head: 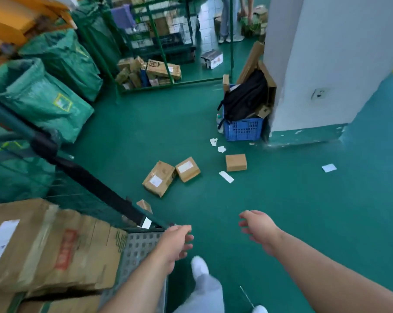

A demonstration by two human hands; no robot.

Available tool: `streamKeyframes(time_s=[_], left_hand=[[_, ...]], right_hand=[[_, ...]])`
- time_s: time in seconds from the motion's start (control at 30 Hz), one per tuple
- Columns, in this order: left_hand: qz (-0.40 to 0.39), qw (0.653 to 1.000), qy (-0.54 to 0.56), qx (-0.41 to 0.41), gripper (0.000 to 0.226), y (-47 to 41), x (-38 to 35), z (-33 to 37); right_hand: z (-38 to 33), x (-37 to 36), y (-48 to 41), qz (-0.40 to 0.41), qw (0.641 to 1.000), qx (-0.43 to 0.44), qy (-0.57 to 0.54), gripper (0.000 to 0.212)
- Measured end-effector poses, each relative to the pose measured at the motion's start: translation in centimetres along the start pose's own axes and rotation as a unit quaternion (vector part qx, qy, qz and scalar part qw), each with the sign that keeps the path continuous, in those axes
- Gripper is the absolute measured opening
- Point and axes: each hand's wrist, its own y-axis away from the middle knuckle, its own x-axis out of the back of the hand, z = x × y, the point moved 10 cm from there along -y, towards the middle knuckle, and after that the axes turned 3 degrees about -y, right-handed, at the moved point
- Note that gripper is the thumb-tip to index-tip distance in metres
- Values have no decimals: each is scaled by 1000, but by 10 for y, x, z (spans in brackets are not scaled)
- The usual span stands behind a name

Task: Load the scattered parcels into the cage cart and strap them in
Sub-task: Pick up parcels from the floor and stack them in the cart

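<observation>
The fingers (187, 246) of the left hand (176, 241) are loosely bent and hold nothing; this hand hangs over the front corner of the green cage cart (139, 251), above its perforated grey metal floor. The right hand (259, 229) is off to the side of the cart, over the green floor, with its fingers (245, 230) a little spread and also empty. Inside the cart lies a large worn brown cardboard box (48, 247). A black strap (96, 184) runs slanted along the cart's side. Ahead of the cart, on the floor, a taped flat brown cardboard parcel (159, 178) lies just beside a smaller brown parcel with a white label (187, 169). A plain brown parcel (236, 162) lies apart from them, farthest from the cart.
</observation>
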Motion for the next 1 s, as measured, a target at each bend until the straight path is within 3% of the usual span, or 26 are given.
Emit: streamKeyframes(time_s=[0.17,0.37,0.57,0.8,1.0], left_hand=[[-12,999,-24,22,21,-64,2,47],[-83,993,-78,-16,22,-151,-20,180],[-114,984,-122,-63,20,-202,-39,300],[-152,976,-151,-28,23,-249,-63,336],[-92,980,-176,15,21,-319,-41,357]], right_hand=[[-46,-7,-38,7,1000,-9,-20,21],[-128,21,-77,101,994,-5,-45,21],[-182,24,-104,127,990,-15,-59,19],[-220,36,-170,128,990,-48,-33,20],[-259,49,-274,92,993,-78,9,24]])
